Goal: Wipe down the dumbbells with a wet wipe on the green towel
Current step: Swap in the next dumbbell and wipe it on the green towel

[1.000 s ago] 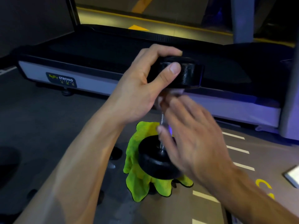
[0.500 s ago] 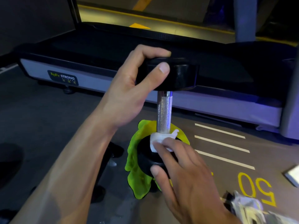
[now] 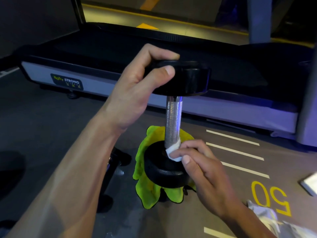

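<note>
Two bare forearms and hands [image 3: 130,93] — no sleeves, no gloves, no watch — unadorned throughout.

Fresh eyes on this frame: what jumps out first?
Dead centre, a dumbbell stands upright on a green towel on the floor, its knurled silver handle catching the light. The left hand grips its top head, while the right hand pinches a white wipe against the base of the handle. Behind runs a treadmill with a Body Strong label, and a yellow 50 is painted on the floor at right.
</note>
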A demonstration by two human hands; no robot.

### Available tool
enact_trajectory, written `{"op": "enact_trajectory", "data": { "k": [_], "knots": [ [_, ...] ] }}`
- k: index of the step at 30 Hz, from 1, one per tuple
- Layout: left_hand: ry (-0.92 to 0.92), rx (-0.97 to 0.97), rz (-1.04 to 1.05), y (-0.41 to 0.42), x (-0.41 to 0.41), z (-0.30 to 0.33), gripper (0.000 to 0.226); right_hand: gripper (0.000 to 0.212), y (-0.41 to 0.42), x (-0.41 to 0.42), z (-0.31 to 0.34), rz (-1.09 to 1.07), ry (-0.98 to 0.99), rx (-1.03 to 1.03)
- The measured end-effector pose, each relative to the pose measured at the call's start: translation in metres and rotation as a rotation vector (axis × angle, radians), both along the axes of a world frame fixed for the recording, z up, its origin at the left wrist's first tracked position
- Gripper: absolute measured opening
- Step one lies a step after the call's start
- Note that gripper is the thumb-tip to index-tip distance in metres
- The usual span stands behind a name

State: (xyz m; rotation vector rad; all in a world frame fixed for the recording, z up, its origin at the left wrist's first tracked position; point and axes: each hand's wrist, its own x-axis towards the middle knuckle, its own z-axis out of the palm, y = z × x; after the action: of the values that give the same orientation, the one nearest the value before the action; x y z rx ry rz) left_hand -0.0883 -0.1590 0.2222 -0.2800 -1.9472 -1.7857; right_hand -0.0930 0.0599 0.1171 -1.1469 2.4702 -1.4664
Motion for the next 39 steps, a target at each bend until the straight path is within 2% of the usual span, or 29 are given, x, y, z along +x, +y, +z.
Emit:
{"op": "enact_trajectory", "data": {
  "k": [9, 14, 16, 21, 26, 32, 39],
  "knots": [
    [-0.006, -0.031, 0.016, -0.002, -0.001, -0.003, 0.015, 0.047, -0.025, -0.008, 0.032, -0.038, 0.284, 0.047],
    [-0.013, 0.024, 0.023, -0.002, -0.004, -0.002, 0.014, 0.044, -0.001, 0.015, 0.004, 0.035, 0.349, 0.236],
    [-0.004, 0.018, 0.024, 0.000, -0.004, -0.003, 0.014, 0.044, -0.002, 0.007, 0.011, 0.024, 0.353, 0.240],
    [0.011, -0.008, 0.024, 0.001, -0.003, -0.003, 0.013, 0.054, -0.027, -0.009, 0.033, -0.045, 0.315, 0.100],
    [-0.011, 0.071, 0.063, -0.006, -0.005, -0.005, 0.011, 0.053, -0.009, 0.013, 0.006, -0.027, 0.327, 0.235],
    [-0.018, 0.055, 0.076, -0.004, -0.008, -0.005, 0.012, 0.053, -0.049, -0.011, 0.043, -0.139, 0.396, 0.080],
    [-0.022, 0.054, 0.066, -0.008, -0.006, -0.005, 0.011, 0.050, -0.041, 0.004, 0.022, -0.114, 0.434, 0.118]
  ]
}}
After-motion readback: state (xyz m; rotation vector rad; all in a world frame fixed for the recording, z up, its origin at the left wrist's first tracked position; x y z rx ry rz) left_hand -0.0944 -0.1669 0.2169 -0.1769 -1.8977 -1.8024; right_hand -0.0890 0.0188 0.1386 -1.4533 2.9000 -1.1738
